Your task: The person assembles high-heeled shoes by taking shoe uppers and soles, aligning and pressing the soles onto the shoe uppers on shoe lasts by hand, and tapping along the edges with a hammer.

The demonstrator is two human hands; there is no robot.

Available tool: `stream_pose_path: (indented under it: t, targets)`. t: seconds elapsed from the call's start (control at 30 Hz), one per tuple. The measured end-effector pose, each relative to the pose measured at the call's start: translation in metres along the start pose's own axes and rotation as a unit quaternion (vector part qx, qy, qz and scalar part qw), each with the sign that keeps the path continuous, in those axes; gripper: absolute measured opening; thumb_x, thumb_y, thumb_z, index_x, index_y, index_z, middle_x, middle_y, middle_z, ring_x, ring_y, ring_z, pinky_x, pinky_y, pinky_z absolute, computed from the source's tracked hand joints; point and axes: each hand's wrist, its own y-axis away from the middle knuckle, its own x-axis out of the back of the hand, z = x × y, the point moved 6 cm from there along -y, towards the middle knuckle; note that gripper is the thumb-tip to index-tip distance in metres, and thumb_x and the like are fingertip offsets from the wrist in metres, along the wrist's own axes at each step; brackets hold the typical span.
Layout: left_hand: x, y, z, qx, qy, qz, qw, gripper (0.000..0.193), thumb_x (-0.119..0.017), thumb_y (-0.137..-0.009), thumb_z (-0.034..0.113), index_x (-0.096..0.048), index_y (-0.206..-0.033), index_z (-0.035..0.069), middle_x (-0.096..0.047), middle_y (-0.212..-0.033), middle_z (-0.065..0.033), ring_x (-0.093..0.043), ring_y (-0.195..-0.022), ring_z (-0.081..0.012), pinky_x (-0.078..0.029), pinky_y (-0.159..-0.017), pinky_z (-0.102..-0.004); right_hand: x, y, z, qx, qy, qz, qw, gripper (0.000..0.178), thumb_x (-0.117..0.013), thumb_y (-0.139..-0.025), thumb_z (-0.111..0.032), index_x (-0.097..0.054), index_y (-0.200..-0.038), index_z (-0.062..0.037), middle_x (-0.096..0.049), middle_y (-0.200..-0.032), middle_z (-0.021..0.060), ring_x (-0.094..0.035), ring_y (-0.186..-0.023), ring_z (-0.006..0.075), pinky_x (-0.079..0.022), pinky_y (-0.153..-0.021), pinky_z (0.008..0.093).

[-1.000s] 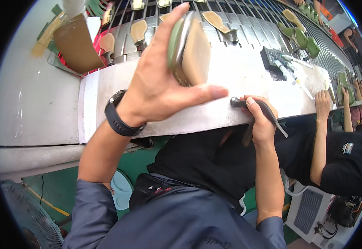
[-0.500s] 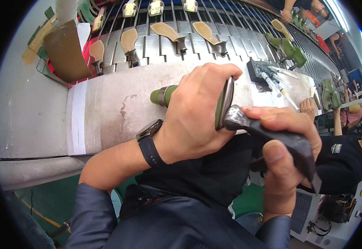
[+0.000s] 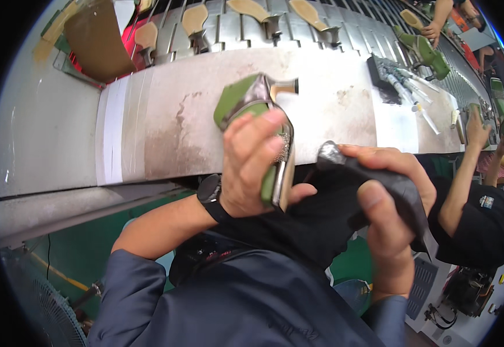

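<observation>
Head view: the left hand [image 3: 246, 168] curls its fingers over the upper of a green shoe [image 3: 251, 110], its thumb standing out on the sole side; whether that thumb presses the sole cannot be told, since fingers and shoe are blurred. Seen from above, the shoe lies across the line of the front edge of the table [image 3: 162, 144], its heel end over the tabletop, its other end past the edge; contact with the tabletop cannot be made out. The right hand [image 3: 391, 225] wraps a black hammer [image 3: 399, 185], thumb on the near side; the metal head [image 3: 330, 154] is near the shoe but apart from it.

Likeliest trouble, in my judgement, is a struck thumb: it juts into the gap between shoe and hammer, so a low blow could land on it; next, a loose one-handed hold, with no table under the overhanging end, could let the shoe twist under a knock or drop off the front edge; an off-centre hit could dent or scuff the shiny strap [image 3: 258, 92]; a wide swing rightward might catch the co-worker's arm [image 3: 457, 188], toward the table's right end.
</observation>
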Motion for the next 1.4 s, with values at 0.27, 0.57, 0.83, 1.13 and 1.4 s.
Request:
stream_pose_path:
  t: [0.27,0.57,0.83,1.13,1.4]
  targets:
    - [-0.003,0.047,-0.012,0.032,-0.089,-0.141,0.985,0.091,-0.086,-0.085,0.045,-0.038,-0.149,0.002,-0.052,-0.148,-0.0270,-0.053,-0.138,-0.0457,-0.031,-0.121,-0.0634,-0.039,0.067,0.152,-0.192,-0.059,0.097,0.975,0.021,-0.075,-0.094,-0.004,-0.073,-0.114,0.0027,-0.076,-0.093,0.0039,-0.062,-0.077,0.0039,-0.049,-0.072,0.0208]
    - [0.001,0.049,-0.011,0.059,-0.074,-0.096,0.991,0.057,-0.075,-0.095,0.039,-0.052,-0.138,0.009,-0.060,-0.143,-0.0195,-0.058,-0.135,-0.0382,-0.032,-0.122,-0.0611,-0.012,0.069,0.139,-0.152,-0.175,0.167,0.958,0.028,-0.066,-0.094,-0.007,-0.066,-0.118,0.0081,-0.075,-0.114,0.0271,-0.073,-0.110,0.0288,-0.055,-0.102,0.0372]
    - [0.003,0.046,-0.011,0.091,-0.067,-0.123,0.986,0.038,-0.070,-0.098,0.020,-0.056,-0.132,0.012,-0.063,-0.139,-0.0171,-0.060,-0.131,-0.0341,-0.034,-0.120,-0.0610,-0.038,0.044,0.122,-0.101,-0.239,0.062,0.964,0.030,-0.069,-0.095,-0.021,-0.065,-0.112,0.0039,-0.074,-0.114,0.0270,-0.072,-0.109,0.0318,-0.055,-0.102,0.0437]
    - [0.002,0.044,-0.012,0.094,-0.071,-0.099,0.988,0.036,-0.067,-0.098,0.012,-0.057,-0.133,0.015,-0.066,-0.135,-0.0135,-0.063,-0.127,-0.0307,-0.035,-0.120,-0.0585,-0.024,-0.011,0.090,-0.055,-0.103,-0.081,0.990,0.028,-0.079,-0.085,-0.006,-0.071,-0.110,0.0057,-0.076,-0.107,0.0240,-0.076,-0.102,0.0315,-0.060,-0.093,0.0409]
    - [0.003,0.045,-0.013,0.095,-0.073,-0.087,0.989,0.035,-0.065,-0.100,0.012,-0.056,-0.134,0.007,-0.066,-0.137,-0.0158,-0.063,-0.128,-0.0324,-0.037,-0.119,-0.0571,-0.038,-0.031,0.052,-0.028,0.066,-0.216,0.974,0.036,-0.082,-0.080,-0.017,-0.070,-0.105,0.0070,-0.076,-0.101,0.0244,-0.075,-0.096,0.0325,-0.058,-0.091,0.0397]
